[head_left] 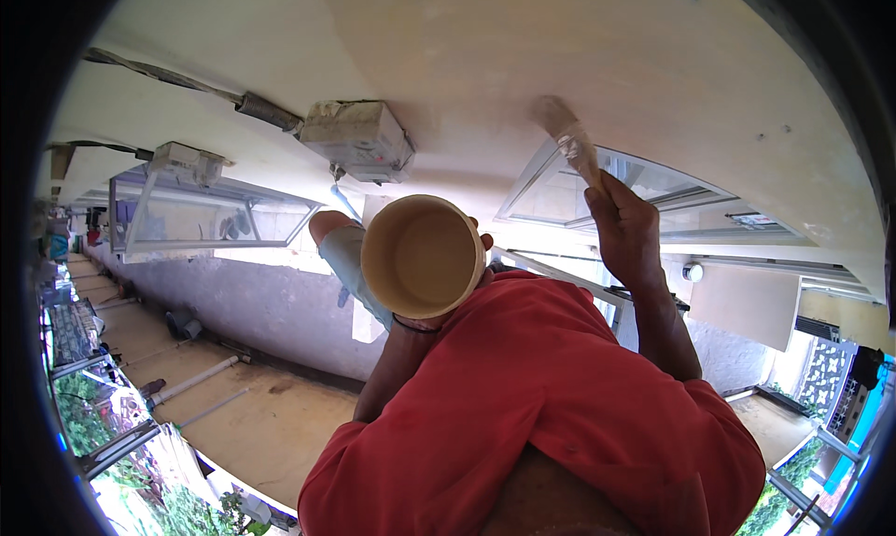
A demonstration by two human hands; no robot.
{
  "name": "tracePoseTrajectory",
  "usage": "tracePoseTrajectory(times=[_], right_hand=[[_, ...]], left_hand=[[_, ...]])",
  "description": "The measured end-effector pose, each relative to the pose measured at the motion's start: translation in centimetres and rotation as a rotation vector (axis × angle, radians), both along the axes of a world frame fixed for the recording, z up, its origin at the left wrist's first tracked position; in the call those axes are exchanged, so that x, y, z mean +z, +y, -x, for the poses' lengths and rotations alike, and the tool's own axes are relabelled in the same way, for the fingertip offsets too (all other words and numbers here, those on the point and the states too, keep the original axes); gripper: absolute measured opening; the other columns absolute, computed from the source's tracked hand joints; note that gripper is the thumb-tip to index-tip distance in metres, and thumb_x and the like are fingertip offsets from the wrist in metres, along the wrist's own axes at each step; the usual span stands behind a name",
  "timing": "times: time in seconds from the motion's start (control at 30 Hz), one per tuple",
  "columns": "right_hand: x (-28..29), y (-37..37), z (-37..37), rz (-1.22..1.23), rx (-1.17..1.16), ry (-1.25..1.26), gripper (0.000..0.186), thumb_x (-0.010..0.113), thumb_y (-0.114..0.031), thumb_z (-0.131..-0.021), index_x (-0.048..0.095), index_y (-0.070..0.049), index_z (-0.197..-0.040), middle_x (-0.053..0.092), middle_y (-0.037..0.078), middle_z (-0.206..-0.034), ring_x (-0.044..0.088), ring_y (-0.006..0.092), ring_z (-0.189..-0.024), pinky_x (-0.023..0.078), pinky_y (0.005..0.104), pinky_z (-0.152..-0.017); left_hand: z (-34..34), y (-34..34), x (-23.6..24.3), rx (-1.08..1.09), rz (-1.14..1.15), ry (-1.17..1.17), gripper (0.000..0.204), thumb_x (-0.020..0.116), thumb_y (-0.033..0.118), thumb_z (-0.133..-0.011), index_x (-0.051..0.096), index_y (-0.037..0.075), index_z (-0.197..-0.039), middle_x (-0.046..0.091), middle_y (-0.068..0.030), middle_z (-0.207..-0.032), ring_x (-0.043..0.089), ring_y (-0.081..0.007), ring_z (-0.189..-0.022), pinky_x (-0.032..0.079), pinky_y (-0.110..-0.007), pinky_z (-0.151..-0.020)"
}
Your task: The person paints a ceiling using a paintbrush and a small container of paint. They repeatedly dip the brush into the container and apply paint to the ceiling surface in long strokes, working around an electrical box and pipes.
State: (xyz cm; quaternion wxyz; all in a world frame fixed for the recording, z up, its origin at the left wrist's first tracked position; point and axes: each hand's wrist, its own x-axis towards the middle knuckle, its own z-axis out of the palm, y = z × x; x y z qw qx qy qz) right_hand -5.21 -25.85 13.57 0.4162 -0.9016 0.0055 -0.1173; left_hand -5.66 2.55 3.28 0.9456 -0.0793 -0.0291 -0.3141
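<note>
A cream-coloured bucket (371, 256) is held up at the middle, its open mouth facing the view; its inside looks pale tan, and I cannot tell how full it is. My left hand (484, 243) is closed around it, mostly hidden behind it, with only fingertips showing at its right side. Up and to the right, my right hand (623, 230) grips the handle of a paintbrush (571, 142). The brush points up and left, its slightly blurred bristles at the pale wall (485, 60). The wall's tone is uneven, darker in places near the brush.
A grey meter-like box (359, 139) with a cable conduit (268, 111) is fixed to the wall left of the brush. Open window panes stand out at right (653, 195) and left (210, 214). Pipes (193, 380) lie along a tan ledge (280, 443) at lower left.
</note>
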Motion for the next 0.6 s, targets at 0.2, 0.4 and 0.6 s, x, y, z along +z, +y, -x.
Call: tracePoseTrajectory(times=[0.2, 0.4, 0.6], right_hand=[[2.8, 2.9, -2.1, -0.366, 0.001, -0.179, 0.033, 0.062, -0.012, -0.109, 0.063, 0.005, -0.137, 0.056, 0.0, -0.071, 0.047, 0.0056, -0.06, 0.04, 0.0238, -0.053], [-4.8, 2.2, -1.9, -0.009, 0.08, 0.094, 0.028, 0.063, -0.013, -0.107, 0.067, 0.002, -0.13, 0.059, 0.009, -0.073, 0.052, 0.0133, -0.063, 0.046, 0.0339, -0.059], [5.6, 3.8, -2.1, -0.239, 0.001, -0.238, 0.03, 0.063, -0.01, -0.107, 0.064, 0.006, -0.132, 0.061, 0.005, -0.075, 0.052, 0.0053, -0.066, 0.044, 0.024, -0.059]], left_hand=[[0.2, 0.4, -0.6, 0.008, 0.039, 0.121, 0.088, 0.064, 0.068, -0.095, 0.042, 0.011, -0.158, 0.048, -0.0205, -0.156, 0.044, -0.0456, -0.145, 0.045, -0.069, -0.109], [0.4, 1.1, -1.1, 0.091, 0.011, 0.044, 0.088, 0.062, 0.068, -0.096, 0.041, 0.012, -0.159, 0.044, -0.0224, -0.16, 0.043, -0.0479, -0.147, 0.044, -0.07, -0.111], [0.6, 2.2, -2.2, 0.145, -0.018, 0.052, 0.088, 0.058, 0.072, -0.097, 0.042, 0.009, -0.157, 0.045, -0.0241, -0.159, 0.044, -0.0486, -0.146, 0.046, -0.07, -0.109]])
